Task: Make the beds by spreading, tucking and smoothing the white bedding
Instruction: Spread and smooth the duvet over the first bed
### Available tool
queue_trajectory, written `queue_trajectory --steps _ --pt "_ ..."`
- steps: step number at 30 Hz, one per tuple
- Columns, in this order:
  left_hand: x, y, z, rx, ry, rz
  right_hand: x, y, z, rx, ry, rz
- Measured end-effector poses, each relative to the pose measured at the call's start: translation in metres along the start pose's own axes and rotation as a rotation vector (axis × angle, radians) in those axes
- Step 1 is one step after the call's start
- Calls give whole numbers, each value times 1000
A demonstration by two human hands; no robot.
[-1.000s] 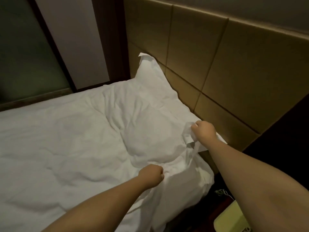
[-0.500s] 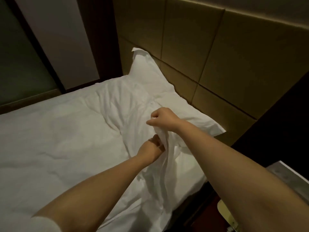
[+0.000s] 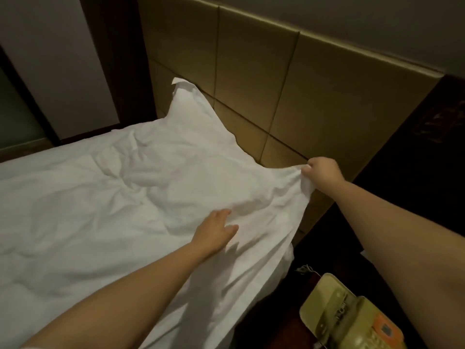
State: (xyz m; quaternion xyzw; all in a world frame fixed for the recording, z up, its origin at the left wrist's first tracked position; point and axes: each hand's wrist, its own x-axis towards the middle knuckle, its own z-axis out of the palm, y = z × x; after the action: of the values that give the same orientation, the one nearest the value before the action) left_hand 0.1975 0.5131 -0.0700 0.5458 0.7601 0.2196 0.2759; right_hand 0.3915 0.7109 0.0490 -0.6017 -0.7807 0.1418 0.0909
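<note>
Split from the bunched two-hand grab of half a second ago. Now pinching a corner of the white bedding (image 3: 105,217) in the right hand (image 3: 322,175), drawn taut to the bed's near head corner against the headboard (image 3: 251,71). Pressing flat with the left hand (image 3: 216,230), fingers spread, by the side edge. Covers most of the pillow (image 3: 191,109). Spread probably near done here; tuck and smoothing pending. Lies lengthwise along the bed, gripped corner pointing at the headboard.

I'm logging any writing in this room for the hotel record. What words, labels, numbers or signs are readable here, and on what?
Telephone: short dark print on the handset, too blurred to read.
Orange label on the telephone: too blurred to read.
White bedding and headboard: no text.
</note>
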Motion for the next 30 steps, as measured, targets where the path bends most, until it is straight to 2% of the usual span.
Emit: queue_trajectory --steps 3,5,6,8,10,11,13,14,15,16,17,19,21,23,24,26,30 --pt "-18 -30 -6 36 3 -109 10 -30 39 -195 -169 -18" --pt "-34 -58 -18 16 52 -195 -5 -64 74 -380 -312 -86" --pt "-45 -74 -29 -6 91 -247 -12 -94 89 -390 -359 -123" --pt "-67 -106 -57 -42 171 -346 -32 -189 112 -248 -406 -307" --pt "-85 -124 -99 -93 288 -407 -76 -316 110 31 -341 -613" --pt "-91 -127 -126 -163 416 -436 -109 -378 92 194 -311 -736" --pt "-94 -121 -192 -360 866 -447 -167 -465 27 562 -283 -939" --pt "-96 -109 -230 -395 1119 -420 -176 -482 -17 700 -240 -1008" --pt "-96 -91 -263 -339 1266 -373 -169 -480 -57 801 -152 -1028" --pt "-93 -69 -287 -242 1286 -309 -142 -459 -92 850 -14 -999" --pt "-82 -44 -300 -164 1221 -213 -103 -421 -121 843 136 -935" --pt "-49 13 -291 -80 921 18 -35 -304 -143 588 350 -642" --pt "-12 59 -238 48 612 196 -1 -165 -125 477 309 -129" --pt "13 77 -166 155 354 240 -14 -44 -91 370 223 141" --pt "20 77 -130 176 243 218 -25 -4 -73 279 171 192" --pt "28 63 -66 196 76 148 -38 37 -42 142 91 181" --pt "28 36 7 221 -145 32 -41 44 6 16 -11 65"
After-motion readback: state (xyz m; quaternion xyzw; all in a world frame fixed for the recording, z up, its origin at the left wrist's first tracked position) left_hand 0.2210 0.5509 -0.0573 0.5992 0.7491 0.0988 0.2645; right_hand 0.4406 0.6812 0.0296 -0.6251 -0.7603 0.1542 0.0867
